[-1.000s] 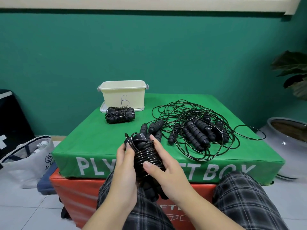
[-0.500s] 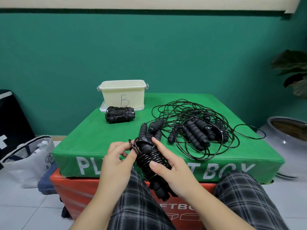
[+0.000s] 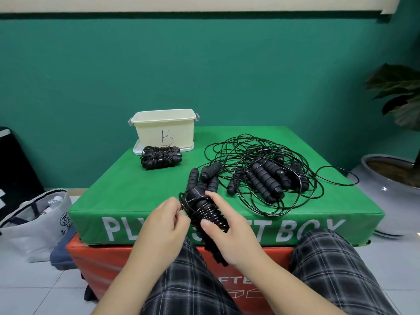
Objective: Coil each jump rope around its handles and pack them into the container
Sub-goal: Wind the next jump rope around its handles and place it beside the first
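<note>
The left half of the green table [image 3: 118, 196] top, in the middle left of the frame, lies bare between its near edge and the wound rope bundle [image 3: 161, 157], so a hand could pass there. That bundle sits just in front of the cream container [image 3: 164, 129], blocking a low straight path to its front wall; the container's open top is free from above. The right half of the table is covered by a tangle of loose ropes [image 3: 263, 176], with one loop trailing toward the right edge. A few loose handles [image 3: 202, 178] lie at centre, just beyond the hands [image 3: 197, 223].
</note>
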`<state>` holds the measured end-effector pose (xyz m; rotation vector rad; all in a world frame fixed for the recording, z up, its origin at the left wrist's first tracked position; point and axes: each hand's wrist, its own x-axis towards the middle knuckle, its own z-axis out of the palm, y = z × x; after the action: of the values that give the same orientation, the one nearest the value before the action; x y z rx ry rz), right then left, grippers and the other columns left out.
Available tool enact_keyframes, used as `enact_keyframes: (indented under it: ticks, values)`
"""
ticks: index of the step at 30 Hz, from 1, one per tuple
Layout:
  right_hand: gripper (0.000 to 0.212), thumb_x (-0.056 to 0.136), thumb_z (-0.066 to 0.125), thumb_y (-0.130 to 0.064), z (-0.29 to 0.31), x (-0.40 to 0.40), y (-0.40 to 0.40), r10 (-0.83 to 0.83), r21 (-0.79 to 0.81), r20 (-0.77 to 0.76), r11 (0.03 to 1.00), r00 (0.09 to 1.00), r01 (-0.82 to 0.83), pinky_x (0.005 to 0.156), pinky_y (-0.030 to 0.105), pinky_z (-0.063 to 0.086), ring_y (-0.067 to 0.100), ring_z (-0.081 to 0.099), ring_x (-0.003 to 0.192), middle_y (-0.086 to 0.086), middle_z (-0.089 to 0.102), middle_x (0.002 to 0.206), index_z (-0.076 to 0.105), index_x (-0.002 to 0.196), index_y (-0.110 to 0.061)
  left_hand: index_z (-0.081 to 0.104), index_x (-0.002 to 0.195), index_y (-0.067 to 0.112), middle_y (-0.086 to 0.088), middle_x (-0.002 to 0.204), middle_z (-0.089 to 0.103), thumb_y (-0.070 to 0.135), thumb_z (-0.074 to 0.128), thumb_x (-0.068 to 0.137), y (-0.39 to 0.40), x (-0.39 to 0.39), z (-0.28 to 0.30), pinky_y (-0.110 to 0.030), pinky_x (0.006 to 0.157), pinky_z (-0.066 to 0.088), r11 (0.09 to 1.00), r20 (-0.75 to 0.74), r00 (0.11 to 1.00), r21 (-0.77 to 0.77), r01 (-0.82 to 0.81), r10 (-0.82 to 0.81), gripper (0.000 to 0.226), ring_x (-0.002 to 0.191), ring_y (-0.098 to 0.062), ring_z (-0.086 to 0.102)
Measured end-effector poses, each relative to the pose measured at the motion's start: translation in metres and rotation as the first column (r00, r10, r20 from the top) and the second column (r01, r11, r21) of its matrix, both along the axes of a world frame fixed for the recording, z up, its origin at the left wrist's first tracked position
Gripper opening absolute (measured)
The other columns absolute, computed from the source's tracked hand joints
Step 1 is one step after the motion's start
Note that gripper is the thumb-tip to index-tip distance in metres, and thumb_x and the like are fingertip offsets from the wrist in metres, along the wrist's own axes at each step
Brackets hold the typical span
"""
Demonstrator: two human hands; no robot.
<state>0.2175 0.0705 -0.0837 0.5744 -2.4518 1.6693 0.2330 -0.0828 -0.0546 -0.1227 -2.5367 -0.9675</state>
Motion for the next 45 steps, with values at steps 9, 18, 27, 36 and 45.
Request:
enact_keyframes:
  ticks: [9, 18, 27, 36, 45]
  values:
    - [0.054, 0.09, 0.057, -0.03, -0.004, -0.012, 0.01, -0.029, 0.228, -0.108, 0.972, 0.994, 0.053, 0.091, 0.02, 0.04, -0.001, 0.05, 0.108, -0.022, 0.051, 0.129, 0.036, 0.137, -0.044, 0.046, 0.076, 0.015, 0.002, 0.072, 0.048, 0.021, 0.045, 0.094, 0.004, 0.002, -0.006, -0.022, 0.055, 0.032, 0.996, -0.024, 1.0, -0.089, 0.013, -0.015, 0.019, 0.062, -0.009, 0.04]
    - [0.091, 0.072, 0.079, -0.042, 0.007, -0.016, 0.009, -0.006, 0.259, 0.04, 0.966, 0.999, -0.004, 0.093, 0.025, 0.044, 0.01, 0.056, 0.107, -0.016, 0.056, 0.122, 0.025, 0.145, -0.043, 0.053, 0.072, 0.006, 0.002, 0.058, 0.041, 0.011, 0.043, 0.097, 0.015, -0.004, -0.014, -0.029, 0.058, 0.027, 0.371, 0.059, 0.967, 0.928, 0.039, -0.25, 0.027, 0.05, -0.007, 0.038]
    - [0.055, 0.081, 0.066, -0.052, 0.002, -0.011, 0.007, -0.169, 0.422, -0.056, 0.889, 0.984, 0.177, 0.082, 0.032, 0.046, 0.02, 0.058, 0.107, -0.008, 0.062, 0.115, 0.044, 0.128, -0.033, 0.043, 0.058, 0.022, 0.008, 0.06, 0.037, 0.023, 0.056, 0.092, 0.011, -0.002, -0.019, -0.024, 0.058, 0.03, 0.941, 0.134, 0.969, 0.298, 0.16, -0.207, 0.037, 0.054, -0.003, 0.034]
    - [0.051, 0.081, 0.065, -0.046, -0.008, -0.051, 0.0, -0.127, 0.561, 0.072, 0.825, 0.989, 0.065, 0.078, 0.033, 0.049, 0.025, 0.06, 0.101, 0.003, 0.064, 0.111, 0.049, 0.121, -0.02, 0.038, 0.063, 0.015, 0.003, 0.069, 0.035, 0.012, 0.062, 0.086, 0.011, -0.018, -0.032, -0.015, 0.058, 0.031, 0.947, 0.104, 0.972, 0.27, 0.177, -0.211, 0.033, 0.059, -0.004, 0.033]
    - [0.063, 0.07, 0.076, -0.054, -0.007, -0.082, 0.016, -0.207, 0.485, 0.069, 0.862, 0.976, 0.149, 0.082, 0.033, 0.047, 0.02, 0.059, 0.095, -0.004, 0.056, 0.107, 0.036, 0.11, -0.026, 0.034, 0.114, 0.024, 0.006, 0.098, 0.049, 0.021, 0.062, 0.089, 0.011, -0.062, -0.049, -0.023, 0.072, 0.043, 0.974, 0.23, 0.965, 0.212, 0.078, -0.127, 0.038, 0.079, -0.007, 0.053]
